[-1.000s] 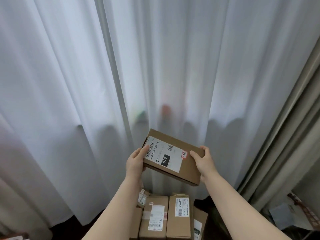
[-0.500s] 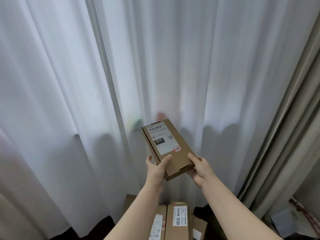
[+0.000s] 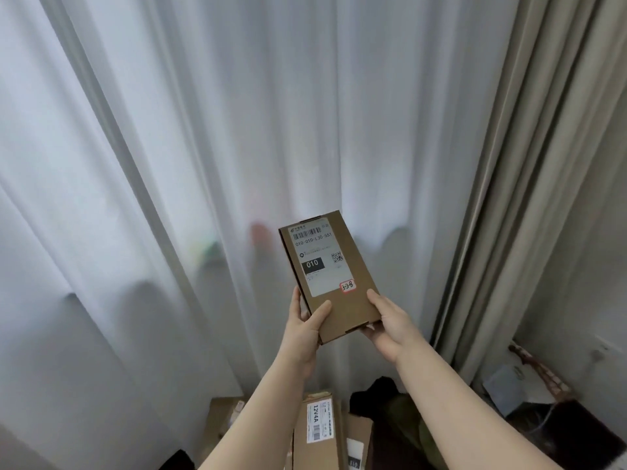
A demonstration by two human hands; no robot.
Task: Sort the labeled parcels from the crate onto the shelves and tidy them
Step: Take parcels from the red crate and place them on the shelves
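In the centre of the frame both hands hold one parcel (image 3: 330,271) upright before the white curtain (image 3: 169,164). The left hand (image 3: 305,330) pinches its lower left corner, and the right hand (image 3: 386,323) grips the lower right edge. The label (image 3: 317,257) faces the camera, so the step seems to be reading it. Next, I think, the matching shelf must be found; no shelf is visible. More parcels (image 3: 319,432) lie at the bottom.

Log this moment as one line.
parcel: held up, label 010 facing camera | left hand: grips bottom-left | right hand: grips bottom-right
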